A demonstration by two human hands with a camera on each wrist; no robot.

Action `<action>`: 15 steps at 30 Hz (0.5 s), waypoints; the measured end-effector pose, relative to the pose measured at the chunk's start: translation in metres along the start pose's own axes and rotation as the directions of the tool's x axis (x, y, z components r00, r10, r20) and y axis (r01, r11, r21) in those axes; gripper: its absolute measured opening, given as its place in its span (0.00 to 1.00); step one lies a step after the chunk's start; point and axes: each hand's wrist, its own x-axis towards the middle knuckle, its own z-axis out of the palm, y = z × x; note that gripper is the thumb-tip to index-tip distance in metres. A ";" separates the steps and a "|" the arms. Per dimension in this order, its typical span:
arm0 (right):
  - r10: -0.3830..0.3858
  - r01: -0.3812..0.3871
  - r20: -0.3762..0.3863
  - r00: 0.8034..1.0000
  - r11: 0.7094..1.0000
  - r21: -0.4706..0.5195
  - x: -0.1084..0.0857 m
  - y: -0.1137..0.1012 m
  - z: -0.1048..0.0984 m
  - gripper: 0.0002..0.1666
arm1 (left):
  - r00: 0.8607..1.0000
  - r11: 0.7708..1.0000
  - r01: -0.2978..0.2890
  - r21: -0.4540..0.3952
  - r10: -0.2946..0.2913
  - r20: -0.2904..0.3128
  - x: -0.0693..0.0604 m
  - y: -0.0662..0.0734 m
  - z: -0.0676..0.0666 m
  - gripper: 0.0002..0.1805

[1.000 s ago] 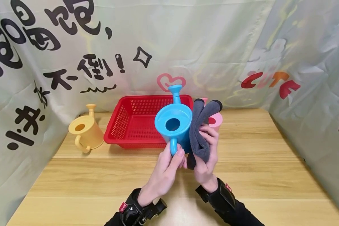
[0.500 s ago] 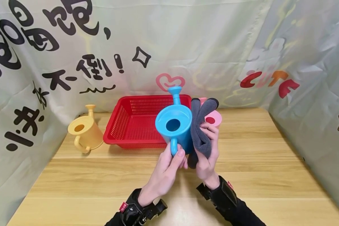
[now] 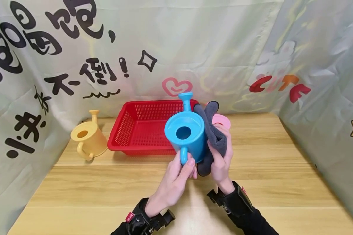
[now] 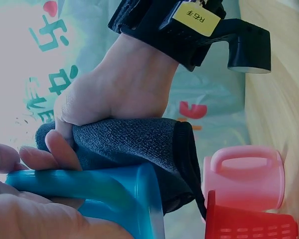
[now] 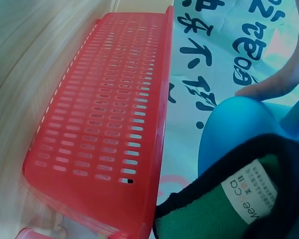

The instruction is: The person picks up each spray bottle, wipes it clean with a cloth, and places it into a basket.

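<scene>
In the head view a blue watering can is held above the table, its spout pointing away. My left hand grips its handle from below. A folded grey cloth with dark edging lies against the can's right side, and my right hand holds it there. The left wrist view shows the cloth bunched under the right hand, beside the blue can. In the right wrist view the cloth's green underside and white label lie over part of the can.
A red perforated basket stands behind the can at the table's back. To its left is a yellow watering can; on its right, a pink one is partly hidden by the cloth. A printed curtain hangs around the table.
The blue can has shifted slightly right and down with my left hand. My right hand and the lower cloth have moved a little right, while the cloth's top has swung left.
</scene>
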 end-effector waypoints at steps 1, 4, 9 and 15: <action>0.005 -0.005 0.002 1.000 1.000 0.002 0.000 0.000 0.000 0.22 | 1.000 1.000 -0.003 -0.002 0.003 0.000 0.000 0.000 0.000 0.07; 0.017 -0.017 0.010 1.000 1.000 0.009 0.001 -0.001 -0.001 0.21 | 1.000 1.000 -0.012 -0.012 0.012 0.003 0.000 0.000 0.000 0.07; 0.035 -0.035 0.017 0.999 0.999 0.020 0.001 -0.001 -0.001 0.21 | 1.000 1.000 -0.011 -0.019 0.011 0.006 0.000 0.001 0.001 0.07; 0.030 -0.030 0.020 0.999 0.999 0.027 0.001 0.000 -0.001 0.21 | 1.000 1.000 -0.008 -0.017 0.008 0.005 0.000 0.000 0.001 0.07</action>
